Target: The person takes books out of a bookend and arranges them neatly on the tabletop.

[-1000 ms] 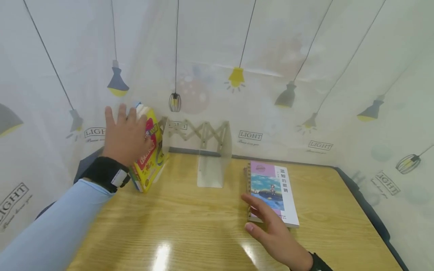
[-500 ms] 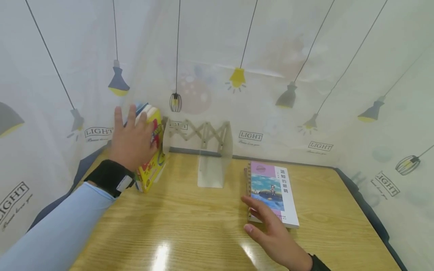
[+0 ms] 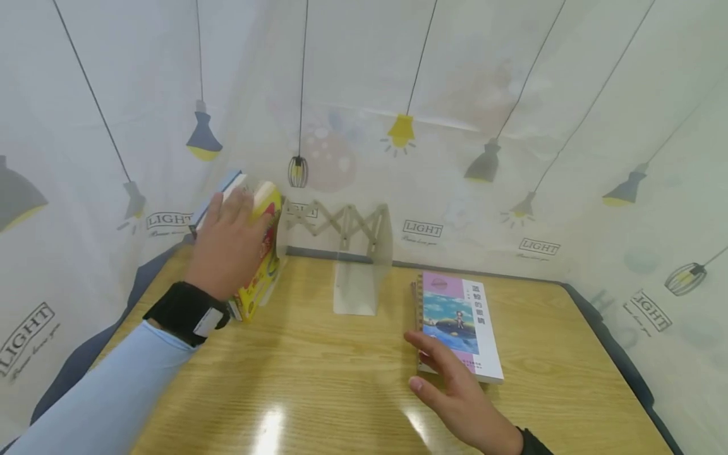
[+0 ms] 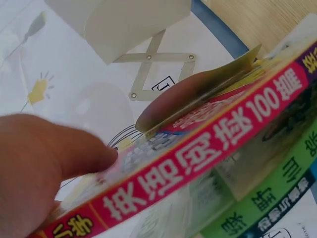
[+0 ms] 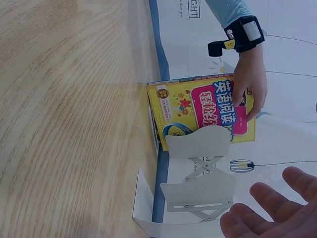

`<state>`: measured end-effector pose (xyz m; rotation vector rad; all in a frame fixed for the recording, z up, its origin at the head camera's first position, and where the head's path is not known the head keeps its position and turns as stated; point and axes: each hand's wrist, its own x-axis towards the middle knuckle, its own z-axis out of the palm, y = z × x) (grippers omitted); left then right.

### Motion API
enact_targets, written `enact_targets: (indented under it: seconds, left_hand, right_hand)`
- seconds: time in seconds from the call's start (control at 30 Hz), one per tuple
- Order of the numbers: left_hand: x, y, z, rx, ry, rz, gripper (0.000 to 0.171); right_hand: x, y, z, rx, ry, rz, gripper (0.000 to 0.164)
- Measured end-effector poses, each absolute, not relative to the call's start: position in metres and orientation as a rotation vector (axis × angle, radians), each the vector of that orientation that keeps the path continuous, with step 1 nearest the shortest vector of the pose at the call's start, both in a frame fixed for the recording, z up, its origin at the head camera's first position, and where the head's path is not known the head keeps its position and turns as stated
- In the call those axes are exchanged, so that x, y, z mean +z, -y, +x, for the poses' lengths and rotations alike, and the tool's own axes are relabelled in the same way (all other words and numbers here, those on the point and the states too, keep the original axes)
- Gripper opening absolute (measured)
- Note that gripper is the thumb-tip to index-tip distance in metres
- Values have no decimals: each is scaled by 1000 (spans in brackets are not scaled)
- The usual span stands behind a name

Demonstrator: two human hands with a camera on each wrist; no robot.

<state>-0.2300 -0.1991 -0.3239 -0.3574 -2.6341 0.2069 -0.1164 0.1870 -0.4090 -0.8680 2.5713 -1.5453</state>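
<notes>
At the left of the head view, my left hand (image 3: 224, 253) grips a yellow book (image 3: 272, 249) from above, its thumb on the cover side. In the left wrist view, the yellow book's red spine (image 4: 198, 148) faces the camera beside a green-spined book (image 4: 277, 183). A blue-edged book (image 3: 218, 197) leans to the left of the yellow one. Right of these books, an expandable bookend (image 3: 355, 287) with folding lattice arms stands on the table. My right hand (image 3: 463, 404), fingers extended, is near the lower edge of a spiral-bound book (image 3: 452, 322) and holds nothing.
The wooden table (image 3: 318, 373) backs onto a pale curtain (image 3: 443, 189) printed with hanging lamps. A dark edge (image 3: 614, 341) runs along the table's right side.
My left hand has shifted slightly right and down over the books. A gap has opened between the yellow book and the blue-edged one. My right hand has stayed nearly still.
</notes>
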Motion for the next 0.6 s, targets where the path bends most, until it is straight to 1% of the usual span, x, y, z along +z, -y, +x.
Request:
enact_targets:
  seconds: [0.17,0.37,0.6]
  left_hand:
    - [-321,201,-230,129,2673,-365,57]
    - [-325,210,-228,45,2667,-335,49]
    - [-327,218,-223,-25,2672,-342,50]
  right_hand:
    - [-409,-184,-115,-1504,-2584,-848,53]
    - [-411,-182,-115,-1497,-2584,-848,52]
    - [-410,-175,-117,-1486,-2615,-873,52]
